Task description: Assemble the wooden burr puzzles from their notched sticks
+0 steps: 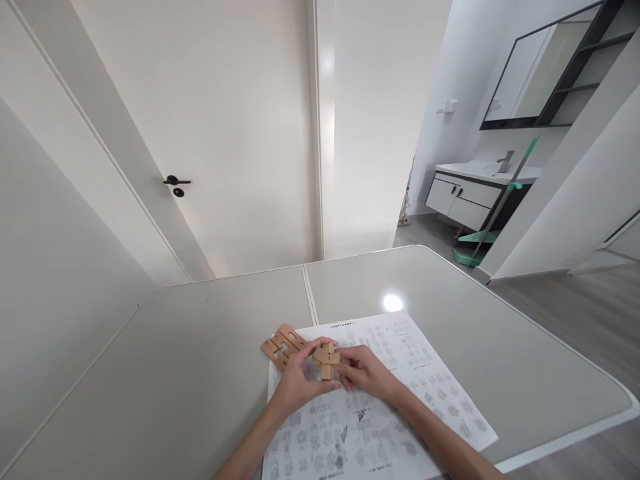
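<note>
Between my two hands is a small wooden interlocking block puzzle [327, 360], made of crossed light-brown pieces. My left hand [299, 379] grips it from the left, thumb below and fingers above. From the right, the bent fingers of my right hand [367, 370] close on its side. Both hands are over a large printed sheet [425, 380] with rows of small grey drawings. Beyond my left hand, several flat notched wooden pieces [284, 341] lie side by side, partly on the sheet's upper left corner. My fingers hide part of the puzzle.
The grey table [200, 373] has a pale rim and a seam [309, 293] across its far half. A white door [225, 133] with a black handle [177, 181] stands behind it. A washbasin cabinet [463, 197] and a green broom and dustpan [467, 257] are at the right.
</note>
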The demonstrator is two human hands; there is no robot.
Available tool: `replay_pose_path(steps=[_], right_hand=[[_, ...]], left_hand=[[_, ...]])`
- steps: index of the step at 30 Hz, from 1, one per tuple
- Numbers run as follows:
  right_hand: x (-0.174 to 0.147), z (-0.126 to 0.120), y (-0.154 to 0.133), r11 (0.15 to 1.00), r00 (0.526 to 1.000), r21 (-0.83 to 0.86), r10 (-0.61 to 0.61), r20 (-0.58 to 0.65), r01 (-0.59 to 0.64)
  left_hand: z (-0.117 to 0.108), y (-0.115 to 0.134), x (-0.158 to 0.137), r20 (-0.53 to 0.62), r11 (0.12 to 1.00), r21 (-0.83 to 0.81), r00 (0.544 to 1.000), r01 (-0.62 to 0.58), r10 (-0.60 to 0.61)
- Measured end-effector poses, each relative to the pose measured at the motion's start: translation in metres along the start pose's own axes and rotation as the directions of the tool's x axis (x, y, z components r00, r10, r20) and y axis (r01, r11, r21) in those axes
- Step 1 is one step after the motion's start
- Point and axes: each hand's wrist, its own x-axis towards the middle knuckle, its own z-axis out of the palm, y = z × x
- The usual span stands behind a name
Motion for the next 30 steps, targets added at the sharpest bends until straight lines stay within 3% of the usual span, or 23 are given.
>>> replay_pose_path(steps=[3, 7, 14, 30], right_hand=[[0.002, 0.001, 0.006, 0.988, 0.988, -0.143, -0.073, -0.134, 0.053], [0.004, 0.003, 0.016, 0.972, 0.963, -0.232, -0.082, -0.257, 0.021], [0.005, 0.007, 0.016, 0.979, 0.96, -0.203, -0.046, -0.276, -0.012], [0.004, 0.009, 0.016, 0.992, 0.966, -0.116, -0.067, -0.25, 0.039]], left_hand=[[0.004, 0.002, 0.0, -0.057, 0.998, 0.055, 0.998, 0.008, -0.005], [0.009, 0.003, 0.0, -0.113, 0.996, 0.086, 0.994, 0.011, -0.001], [0.009, 0.002, 0.0, -0.094, 1.0, 0.018, 0.995, 0.017, -0.016], [0.007, -0.001, 0.001, -0.125, 0.994, 0.109, 0.992, 0.006, 0.008]])
